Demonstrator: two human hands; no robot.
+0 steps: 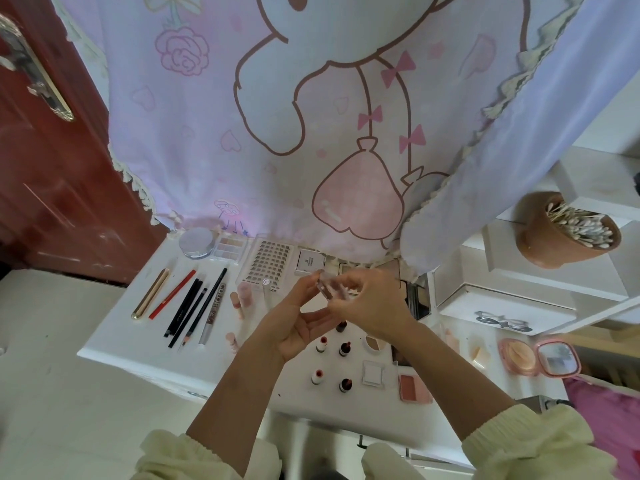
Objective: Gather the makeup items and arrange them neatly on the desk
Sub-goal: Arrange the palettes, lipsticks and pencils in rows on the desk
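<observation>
Above mid-table [114, 344], both hands meet on a small clear tube [326, 288] with a reddish tint inside. It is lifted off the surface.

- Right hand [372, 303]: fingers curled round the tube's near end, covering much of it.
- Left hand [303, 318]: palm turned up, thumb and forefinger reaching up to pinch the tube's far end, other fingers loosely bent below.
- Tube sits between the two hands, tilted, just in front of the lash tray [268, 265] and white box [310, 261].

Table, left side:
- Row of sticks lying side by side at a slant: gold pen [150, 294], red pencil [172, 294], black pencils [187, 306], mascara [213, 311].
- At the back edge, a round silver compact [196, 243] touches a pale palette [228, 249].
- Pink tubes [244, 294] lie just left of the left hand.

Table, near side:
- Five small bottles [344, 348] stand upright under the wrists, spaced apart; caps red or dark.
- Right of them are a round powder pan [374, 342], a square white case [373, 373] and a blush [414, 388].

Far right:
- Pink mirror compact [540, 355], lid up, with a sponge [479, 353] beside it.
- Brown cup [540, 237] of cotton swabs on a white shelf.

Behind: lilac cartoon curtain [311, 116] hanging to the table's back edge, with a red door [41, 168] to the left.
</observation>
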